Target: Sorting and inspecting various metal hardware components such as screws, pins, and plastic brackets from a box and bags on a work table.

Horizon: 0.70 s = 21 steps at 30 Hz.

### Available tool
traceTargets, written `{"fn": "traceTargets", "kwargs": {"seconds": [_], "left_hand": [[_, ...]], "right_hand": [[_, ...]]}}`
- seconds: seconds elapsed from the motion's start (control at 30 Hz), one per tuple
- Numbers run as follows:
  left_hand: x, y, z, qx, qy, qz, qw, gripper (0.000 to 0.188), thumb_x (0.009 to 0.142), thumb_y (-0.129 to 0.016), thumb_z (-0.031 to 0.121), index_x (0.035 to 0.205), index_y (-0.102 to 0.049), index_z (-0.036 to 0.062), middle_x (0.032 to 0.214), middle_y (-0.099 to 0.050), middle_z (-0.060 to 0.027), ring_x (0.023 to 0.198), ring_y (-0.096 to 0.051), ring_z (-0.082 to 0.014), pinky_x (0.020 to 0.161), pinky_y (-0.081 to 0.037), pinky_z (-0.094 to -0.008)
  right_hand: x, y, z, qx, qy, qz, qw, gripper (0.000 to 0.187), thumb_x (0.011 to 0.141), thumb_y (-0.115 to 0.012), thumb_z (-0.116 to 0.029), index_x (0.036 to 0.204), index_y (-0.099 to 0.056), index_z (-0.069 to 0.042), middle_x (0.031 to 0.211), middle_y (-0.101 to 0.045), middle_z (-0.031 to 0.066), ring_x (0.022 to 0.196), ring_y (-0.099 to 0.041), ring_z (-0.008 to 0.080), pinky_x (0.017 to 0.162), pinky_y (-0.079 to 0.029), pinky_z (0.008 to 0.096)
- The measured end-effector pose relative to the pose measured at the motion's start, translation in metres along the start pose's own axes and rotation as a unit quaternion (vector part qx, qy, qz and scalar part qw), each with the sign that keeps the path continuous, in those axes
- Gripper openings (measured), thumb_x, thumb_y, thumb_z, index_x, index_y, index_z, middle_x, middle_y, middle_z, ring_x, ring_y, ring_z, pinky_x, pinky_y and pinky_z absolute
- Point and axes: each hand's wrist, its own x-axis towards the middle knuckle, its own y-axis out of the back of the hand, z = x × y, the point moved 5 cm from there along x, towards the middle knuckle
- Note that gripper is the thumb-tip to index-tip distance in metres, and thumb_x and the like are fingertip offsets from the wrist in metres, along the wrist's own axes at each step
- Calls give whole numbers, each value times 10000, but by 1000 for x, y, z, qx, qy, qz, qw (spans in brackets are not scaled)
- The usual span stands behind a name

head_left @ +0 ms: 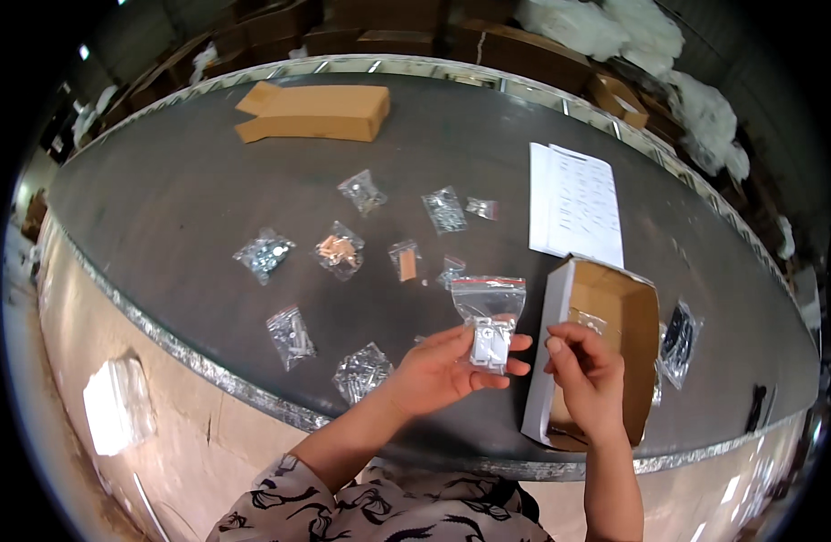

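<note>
- The left hand (447, 369) lies palm up with its fingers curled, pinching a clear zip bag (489, 316) of small white parts; the bag stands up just above the palm.
- The right hand (585, 378) — fingers pressed together — rests on the rim of an open cardboard box (614, 312) just beside the bag; whether it pinches anything, I cannot tell.
- Beyond the left hand, small bags of screws (362, 370) and other small parts (340, 250) lie scattered on the dark bench (181, 208).
- Past the box lies a sheet of paper (574, 203); farther off — a flat carton (312, 112).
</note>
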Motion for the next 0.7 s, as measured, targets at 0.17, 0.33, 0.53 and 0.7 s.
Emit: {"fn": "traceTargets", "kwargs": {"seconds": [0.17, 0.33, 0.53, 0.7], "left_hand": [[16, -11, -14, 4, 42, -8, 999, 499, 966, -381, 274, 1370, -288, -4, 1315, -428, -235, 1113, -522, -355, 881, -486, -399], [17, -6, -17, 4, 41, -17, 999, 486, 967, -379, 259, 1369, -288, 1, 1300, -443, -232, 1105, -528, -338, 870, -482, -422], [21, -12, -17, 0, 67, -38, 997, 443, 987, -332, 274, 1361, -304, 39, 1260, -488, -168, 1114, -524, -297, 910, -448, -399], [25, -12, -15, -51, 46, 28, 997, 459, 986, -325, 321, 1360, -307, 54, 1307, -441, -197, 1182, -473, -333, 1001, -398, -423]], "right_hand": [[0, 13, -1, 77, -27, 9, 997, 174, 867, -626, -110, 1004, -615, -3, 785, -589, -12, 634, -523, 41, 579, -446, 191], [-4, 15, 2, 94, -52, 15, 994, 184, 867, -628, -121, 1012, -622, -8, 777, -590, -18, 619, -503, 35, 566, -425, 176], [-4, 15, 4, 114, -36, 7, 993, 172, 881, -600, -100, 1026, -608, -6, 811, -589, 15, 610, -484, 45, 499, -348, 177], [-9, 17, 15, 105, -60, 21, 992, 179, 874, -615, -114, 1015, -613, -4, 799, -584, -7, 613, -488, 38, 520, -375, 177]]}}
